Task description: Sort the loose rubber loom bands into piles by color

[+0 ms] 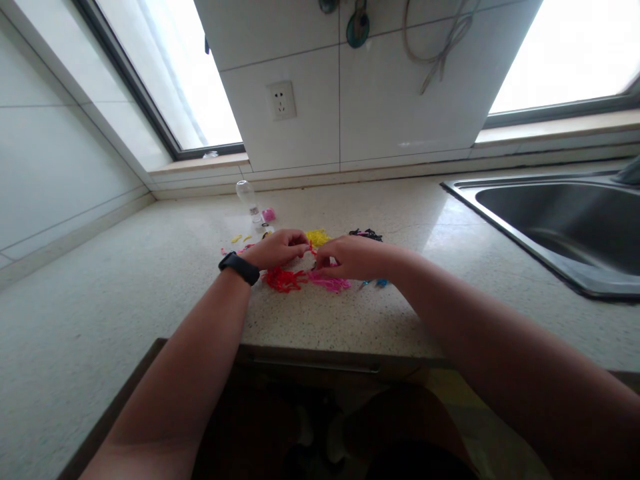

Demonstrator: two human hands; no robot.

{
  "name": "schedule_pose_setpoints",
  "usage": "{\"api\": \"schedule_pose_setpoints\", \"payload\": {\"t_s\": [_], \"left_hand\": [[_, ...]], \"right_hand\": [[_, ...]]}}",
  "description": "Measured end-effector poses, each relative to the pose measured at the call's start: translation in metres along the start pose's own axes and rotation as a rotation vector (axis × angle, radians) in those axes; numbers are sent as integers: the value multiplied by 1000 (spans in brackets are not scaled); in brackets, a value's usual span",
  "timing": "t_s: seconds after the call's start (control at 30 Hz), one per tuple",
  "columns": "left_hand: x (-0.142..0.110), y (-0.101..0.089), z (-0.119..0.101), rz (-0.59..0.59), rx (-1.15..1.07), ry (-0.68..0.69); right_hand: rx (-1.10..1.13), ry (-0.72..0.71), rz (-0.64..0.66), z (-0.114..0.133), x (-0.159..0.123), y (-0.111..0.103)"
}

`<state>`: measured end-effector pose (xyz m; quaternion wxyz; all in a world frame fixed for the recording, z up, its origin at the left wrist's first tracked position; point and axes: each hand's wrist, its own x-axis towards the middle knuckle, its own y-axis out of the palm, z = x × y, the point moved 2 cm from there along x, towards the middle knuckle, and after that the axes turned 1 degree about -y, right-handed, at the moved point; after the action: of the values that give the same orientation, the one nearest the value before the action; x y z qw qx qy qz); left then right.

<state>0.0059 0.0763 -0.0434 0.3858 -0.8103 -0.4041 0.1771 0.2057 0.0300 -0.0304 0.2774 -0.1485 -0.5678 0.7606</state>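
Note:
Both hands meet over small piles of coloured pieces on a speckled stone counter point(350, 320). My left hand point(278, 249), with a black band on its wrist, is closed in a pinch on a small red piece. My right hand point(350, 259) is also closed, its fingertips pinching the same red piece between the hands. Under the hands lie a red pile point(281, 280) and a pink pile point(331, 284). Beyond them sit a yellow pile point(318, 236) and a black pile point(367, 234). A few blue pieces point(376, 283) show below my right wrist.
A small clear bottle point(247, 197) lies near the wall with a pink cap point(269, 215) beside it. A steel sink point(560, 220) is set into the counter on the right. A socket point(282, 100) is on the tiled wall.

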Motion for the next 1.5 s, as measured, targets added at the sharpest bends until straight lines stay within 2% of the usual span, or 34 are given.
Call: {"api": "schedule_pose_setpoints", "payload": {"t_s": [1.5], "left_hand": [[0, 1, 4, 24, 22, -17]], "right_hand": [[-53, -12, 31, 0, -1, 1]]}}
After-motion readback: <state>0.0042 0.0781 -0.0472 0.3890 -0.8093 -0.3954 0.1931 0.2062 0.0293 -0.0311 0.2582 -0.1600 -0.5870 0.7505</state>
